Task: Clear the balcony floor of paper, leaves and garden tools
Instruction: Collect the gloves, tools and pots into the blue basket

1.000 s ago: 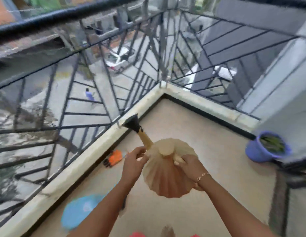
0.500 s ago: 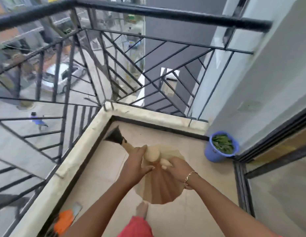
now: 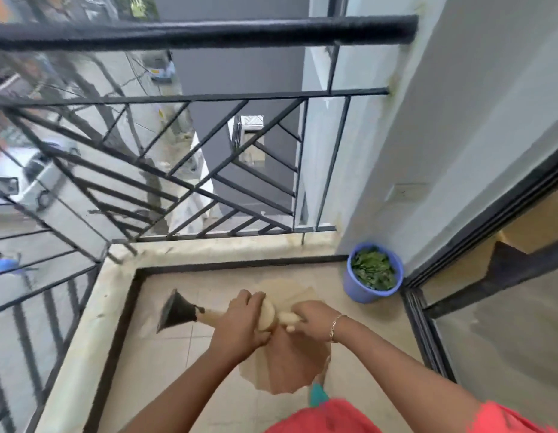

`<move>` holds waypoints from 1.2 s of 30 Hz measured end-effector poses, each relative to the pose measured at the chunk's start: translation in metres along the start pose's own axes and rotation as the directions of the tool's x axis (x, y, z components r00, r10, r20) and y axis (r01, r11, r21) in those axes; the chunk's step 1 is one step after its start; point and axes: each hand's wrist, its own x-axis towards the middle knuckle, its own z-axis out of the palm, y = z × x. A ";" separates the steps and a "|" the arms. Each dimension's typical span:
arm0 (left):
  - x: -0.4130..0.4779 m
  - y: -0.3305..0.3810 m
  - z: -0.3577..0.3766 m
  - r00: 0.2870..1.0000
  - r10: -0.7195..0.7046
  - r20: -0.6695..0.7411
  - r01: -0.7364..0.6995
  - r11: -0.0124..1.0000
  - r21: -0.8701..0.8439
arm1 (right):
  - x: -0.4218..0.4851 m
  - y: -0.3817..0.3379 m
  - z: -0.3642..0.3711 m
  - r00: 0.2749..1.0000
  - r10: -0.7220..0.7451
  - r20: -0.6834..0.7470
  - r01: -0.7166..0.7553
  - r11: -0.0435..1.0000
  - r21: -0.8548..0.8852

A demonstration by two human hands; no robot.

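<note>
A garden tool with a pale wooden handle and a black flared metal head (image 3: 176, 312) is held level above the balcony floor, head pointing left. My left hand (image 3: 240, 326) grips the handle near its middle, fingers curled over a bunched part of a tan sheet of paper (image 3: 284, 367). The paper fans out below both hands. My right hand (image 3: 312, 320) holds the handle's end. A blue bucket (image 3: 352, 287) filled with green leaves (image 3: 372, 270) stands in the far right corner.
A black metal railing (image 3: 209, 32) on a pale stone curb (image 3: 84, 323) bounds the left and far sides. A sliding door frame (image 3: 427, 332) runs along the right. Something teal (image 3: 316, 395) shows just below the paper. The floor is beige tile (image 3: 165, 370).
The view has swung right, so the bucket corner is nearer and the orange tool by the curb has left the frame. The tool in my hands now lies more level.
</note>
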 end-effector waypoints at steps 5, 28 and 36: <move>0.084 0.029 0.011 0.996 -0.027 0.080 0.028 1.000 -0.014 | 0.049 0.063 -0.048 0.999 -0.006 0.039 0.007 1.000 -0.013; 0.413 -0.037 0.268 0.917 -0.070 0.392 -0.029 0.970 0.241 | 0.368 0.318 0.042 0.989 0.148 -0.009 -0.141 0.915 -0.378; 0.464 -0.076 0.341 0.914 -0.083 0.397 -0.028 0.963 0.267 | 0.442 0.372 0.091 0.990 0.140 0.015 -0.127 0.930 -0.346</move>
